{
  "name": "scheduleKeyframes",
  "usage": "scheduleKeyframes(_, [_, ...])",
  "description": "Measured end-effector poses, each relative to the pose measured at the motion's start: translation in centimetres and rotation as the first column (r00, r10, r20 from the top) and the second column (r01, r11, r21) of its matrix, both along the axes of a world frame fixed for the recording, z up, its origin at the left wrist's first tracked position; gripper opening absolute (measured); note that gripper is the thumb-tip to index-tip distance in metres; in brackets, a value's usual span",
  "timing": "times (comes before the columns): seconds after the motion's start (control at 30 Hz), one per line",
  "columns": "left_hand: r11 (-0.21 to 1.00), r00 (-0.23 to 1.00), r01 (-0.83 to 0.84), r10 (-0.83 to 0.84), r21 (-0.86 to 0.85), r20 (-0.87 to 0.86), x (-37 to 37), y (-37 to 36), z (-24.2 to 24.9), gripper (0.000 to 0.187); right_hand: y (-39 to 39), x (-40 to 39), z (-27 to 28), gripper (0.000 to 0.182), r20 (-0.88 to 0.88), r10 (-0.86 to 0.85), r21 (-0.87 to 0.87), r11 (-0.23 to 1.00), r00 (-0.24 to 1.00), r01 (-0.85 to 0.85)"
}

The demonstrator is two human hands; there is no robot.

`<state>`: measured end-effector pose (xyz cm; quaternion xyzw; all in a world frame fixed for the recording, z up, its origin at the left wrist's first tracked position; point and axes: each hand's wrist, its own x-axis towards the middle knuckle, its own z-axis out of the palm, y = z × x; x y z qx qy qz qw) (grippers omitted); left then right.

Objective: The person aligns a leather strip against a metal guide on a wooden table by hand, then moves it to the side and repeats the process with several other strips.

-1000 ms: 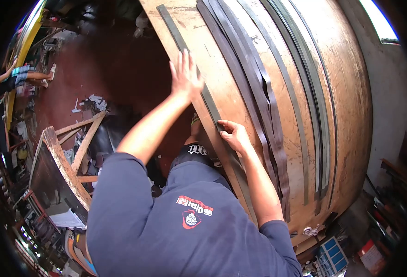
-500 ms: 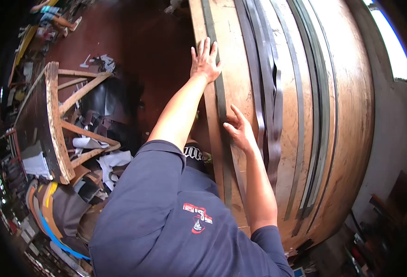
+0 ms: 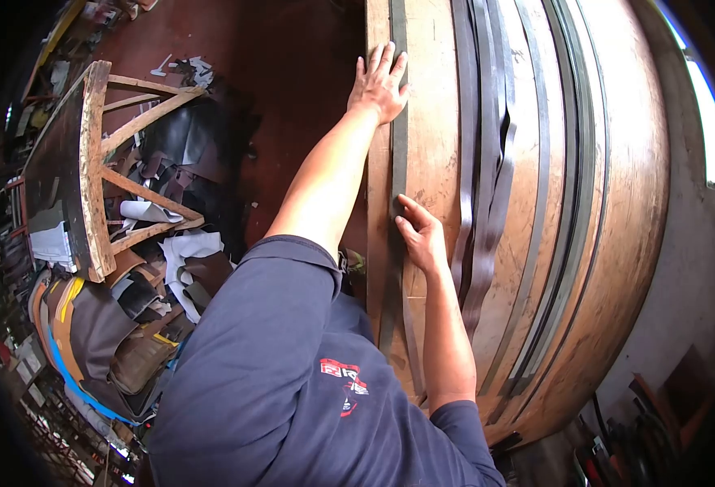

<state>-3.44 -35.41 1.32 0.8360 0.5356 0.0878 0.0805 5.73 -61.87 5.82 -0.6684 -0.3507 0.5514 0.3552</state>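
Observation:
A long, narrow dark grey-green strip (image 3: 397, 154), apparently leather, runs along the near edge of the wooden table (image 3: 435, 105). My left hand (image 3: 380, 88) lies flat across its upper part, fingers spread, holding nothing. Lower down, my right hand (image 3: 424, 239) touches the strip's right edge with index fingertip and thumb. Those two are apart, while the other fingers are loosely bent. A thinner strip (image 3: 411, 341) hangs slantwise below, left of my right forearm. To the right of my hands lie several dark, wavy strips (image 3: 487, 162), partly overlapping.
More long strips (image 3: 572, 162) lie farther across the table. At left stands a wooden frame (image 3: 98, 170) with slanting braces, with scraps (image 3: 183, 264) around it. Stacked sheets of material (image 3: 102, 349) are at lower left. A grey wall (image 3: 674, 268) rises beyond the table.
The view has shifted, so the table appears farther right. My right index finger and thumb have come onto the strip's edge. My left hand stays flat on the strip.

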Motion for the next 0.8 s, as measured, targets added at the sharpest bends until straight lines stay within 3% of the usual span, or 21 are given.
scheduleKeyframes(0.2, [0.999,0.999,0.029,-0.031,0.035,0.037,-0.1,0.3,-1.0,0.066,0.2,-0.1,0.1,0.042,-0.086,-0.01,-0.031,0.999,0.996,0.008])
scheduleKeyframes(0.8, [0.999,0.999,0.027,-0.028,0.03,0.028,-0.1,0.2,-0.8,0.064,0.0,0.0,-1.7,0.041,-0.07,-0.032,-0.039,0.999,0.997,0.029])
